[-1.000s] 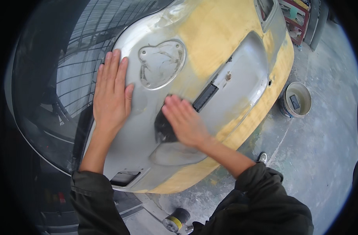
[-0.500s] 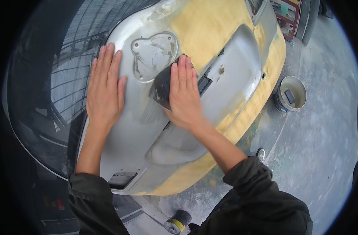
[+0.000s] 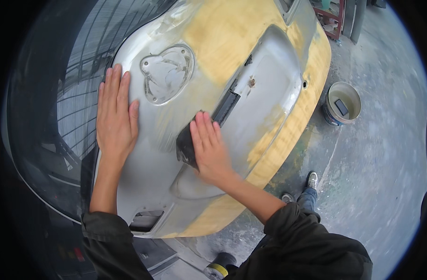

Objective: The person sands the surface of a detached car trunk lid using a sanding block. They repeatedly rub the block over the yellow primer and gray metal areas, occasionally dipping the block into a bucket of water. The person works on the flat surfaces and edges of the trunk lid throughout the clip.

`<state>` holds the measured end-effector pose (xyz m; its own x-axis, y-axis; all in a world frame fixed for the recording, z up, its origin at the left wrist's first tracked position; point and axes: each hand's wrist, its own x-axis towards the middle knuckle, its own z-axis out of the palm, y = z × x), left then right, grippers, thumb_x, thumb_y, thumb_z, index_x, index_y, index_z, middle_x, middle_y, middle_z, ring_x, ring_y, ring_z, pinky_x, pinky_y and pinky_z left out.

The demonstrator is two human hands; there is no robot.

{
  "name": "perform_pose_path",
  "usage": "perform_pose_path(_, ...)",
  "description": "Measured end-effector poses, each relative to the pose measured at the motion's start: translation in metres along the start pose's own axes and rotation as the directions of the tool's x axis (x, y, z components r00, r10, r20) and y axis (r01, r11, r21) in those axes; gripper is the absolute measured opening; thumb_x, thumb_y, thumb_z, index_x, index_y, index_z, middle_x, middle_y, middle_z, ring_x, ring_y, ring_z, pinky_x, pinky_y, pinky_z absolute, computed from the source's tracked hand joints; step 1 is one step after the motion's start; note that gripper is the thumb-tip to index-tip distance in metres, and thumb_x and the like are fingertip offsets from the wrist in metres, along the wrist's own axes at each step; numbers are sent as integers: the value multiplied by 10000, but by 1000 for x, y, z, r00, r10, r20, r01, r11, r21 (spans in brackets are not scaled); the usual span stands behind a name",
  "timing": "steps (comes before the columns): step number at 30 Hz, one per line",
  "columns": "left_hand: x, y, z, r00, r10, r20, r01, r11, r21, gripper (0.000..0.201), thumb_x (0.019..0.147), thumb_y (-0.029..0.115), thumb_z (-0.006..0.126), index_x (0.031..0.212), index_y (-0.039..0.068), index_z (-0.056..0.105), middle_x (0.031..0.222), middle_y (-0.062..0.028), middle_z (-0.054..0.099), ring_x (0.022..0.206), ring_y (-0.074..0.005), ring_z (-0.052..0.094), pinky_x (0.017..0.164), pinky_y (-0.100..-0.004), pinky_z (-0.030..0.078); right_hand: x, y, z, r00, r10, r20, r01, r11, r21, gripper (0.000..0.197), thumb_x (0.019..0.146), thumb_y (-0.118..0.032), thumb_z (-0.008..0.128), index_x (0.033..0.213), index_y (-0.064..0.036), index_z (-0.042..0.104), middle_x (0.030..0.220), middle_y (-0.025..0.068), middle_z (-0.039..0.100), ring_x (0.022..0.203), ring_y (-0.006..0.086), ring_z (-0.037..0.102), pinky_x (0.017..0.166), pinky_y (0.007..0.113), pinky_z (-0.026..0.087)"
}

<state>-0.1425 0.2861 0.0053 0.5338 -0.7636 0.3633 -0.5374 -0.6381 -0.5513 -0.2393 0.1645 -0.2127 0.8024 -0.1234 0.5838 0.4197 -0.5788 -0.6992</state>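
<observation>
Head view: where's the car panel (image 3: 204,100) under you?
— Mid-frame, grey and yellow; presumably rigid. Your left hand (image 3: 115,116) lies flat, left of centre, grasping nothing.
— Your right hand (image 3: 209,149)?
— Centre, fingers straight over a black sheet (image 3: 185,147); thumb hidden, pinch can't be told. Sheet probably light, flexible: best held under your flat palm.

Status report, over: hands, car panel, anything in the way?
Left hand flat on the grey-and-yellow car panel. Right hand flat over a dark sheet on the panel. Possible snag: black strip beside that hand.
</observation>
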Motion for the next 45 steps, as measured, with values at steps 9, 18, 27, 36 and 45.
perform_pose_path(9,9,5,10,999,29,-35,-29,999,-13,571,1048,147,568,1592,31,438,1688,-163,392,1574,-357,347,1286,-501,274,-33,-60,32,997,51,53,-61,976,211,945,818,-78,683,1586,198,205,1684,415,137,1593,554,133,1298,601,169)
perform_pose_path(18,-3,0,7,998,52,-36,-51,998,23,544,1054,140,553,1577,27,454,1672,-175,411,1562,-367,364,1281,-504,283,-34,-16,-5,833,552,48,-173,178,969,651,1130,-277,399,1679,14,206,1733,140,275,1592,236,258,1293,382,188)
perform_pose_path(27,0,1,14,997,61,-43,-60,998,30,537,1067,164,532,1579,25,451,1672,-181,407,1562,-374,358,1286,-508,267,-51,-116,56,890,441,-116,-234,659,715,841,1081,-207,549,1653,109,19,1704,403,-45,1594,570,31,1296,560,128)
perform_pose_path(36,5,2,3,998,70,5,-70,996,61,546,1070,129,485,1595,-7,416,1681,-209,379,1578,-395,319,1289,-527,239,-103,-166,63,872,447,198,-390,391,834,832,1113,-331,485,1649,112,30,1714,382,-38,1604,536,47,1305,526,142)
perform_pose_path(45,0,5,7,997,60,52,-64,994,86,540,1109,175,419,1596,-54,376,1700,-235,330,1585,-424,288,1288,-549,224,2,-109,30,827,515,-227,-228,676,701,841,1081,-318,531,1641,132,94,1724,365,18,1613,524,16,1307,547,112)
